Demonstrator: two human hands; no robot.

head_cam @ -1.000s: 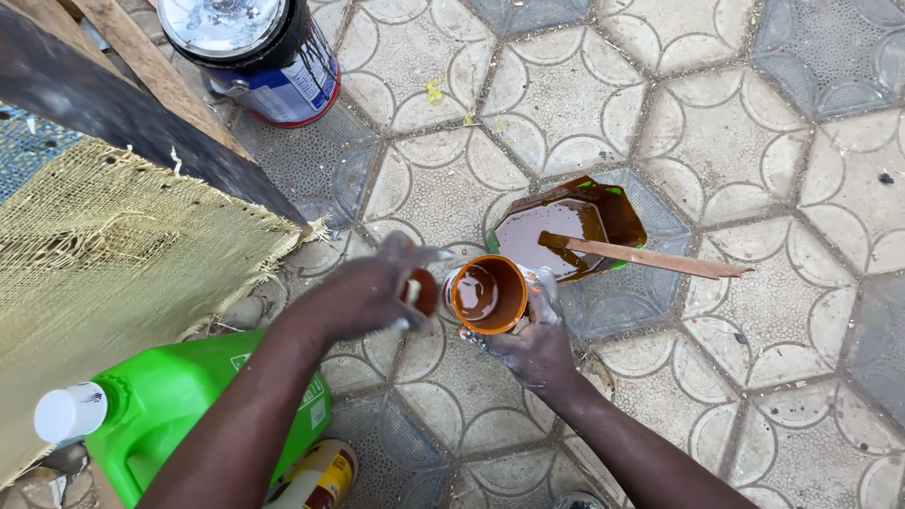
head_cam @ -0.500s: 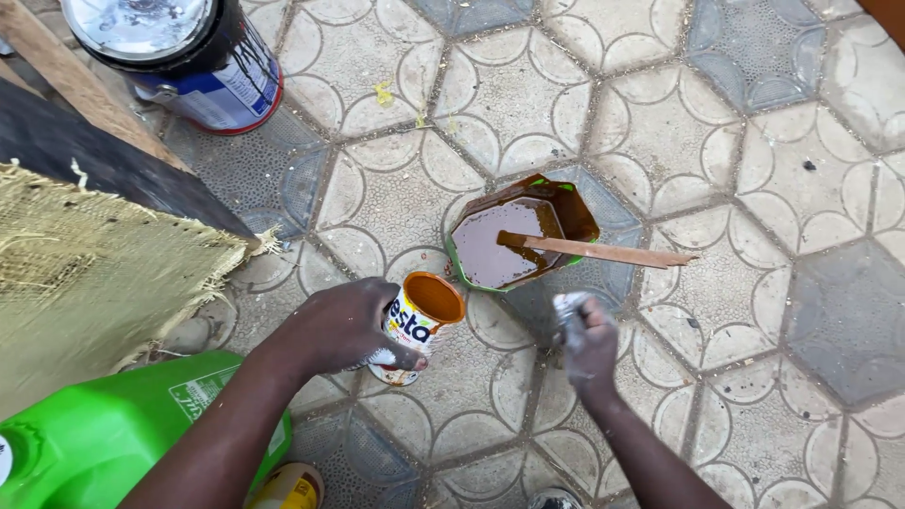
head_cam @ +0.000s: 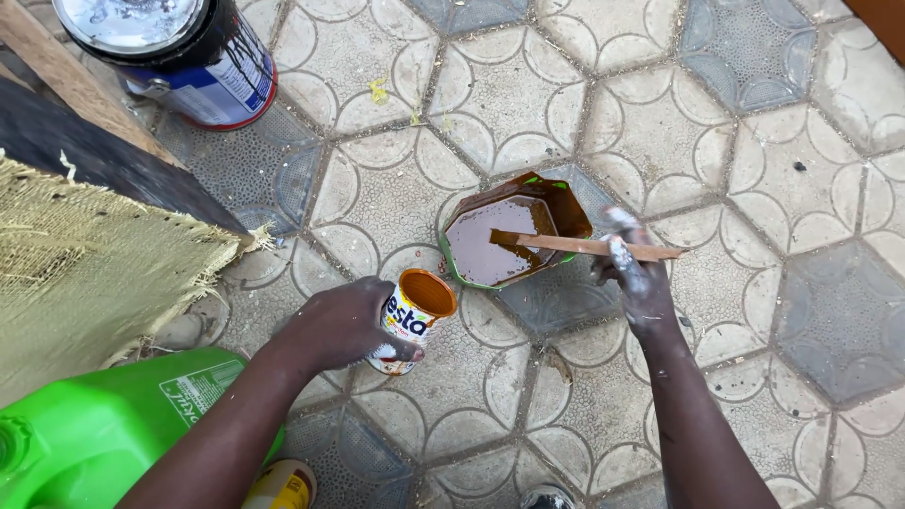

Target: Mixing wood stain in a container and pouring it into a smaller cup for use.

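The small open tin (head_cam: 411,319), orange-brown inside, is gripped around its side by the left hand (head_cam: 341,325) and stands on the paving tiles (head_cam: 754,151) at centre frame, tilted slightly. Against the frame half a second earlier, the tin and the left hand are found in nearly the same place. The right hand (head_cam: 633,278) has been carried up and to the right, from beside the tin to the wooden stir stick (head_cam: 584,246). Its fingers appear closed around the stick's outer part, though smeared paint and blur make the exact grasp hard to confirm.

The stick is laid across the rim of the green-edged container of brown paint (head_cam: 504,240), its inner end resting in the liquid. The container sits just above and right of the tin, a narrow gap being kept between them.

The left side of the frame is closed in: burlap sacking (head_cam: 90,273) over a dark board (head_cam: 104,165) at mid left, a green plastic jerrycan (head_cam: 90,434) at lower left, and a large paint can (head_cam: 174,52) with a blue label at upper left. A yellow-capped object (head_cam: 281,484) is partly seen at the bottom edge. Open tiled ground is left across the whole right half and the upper centre.
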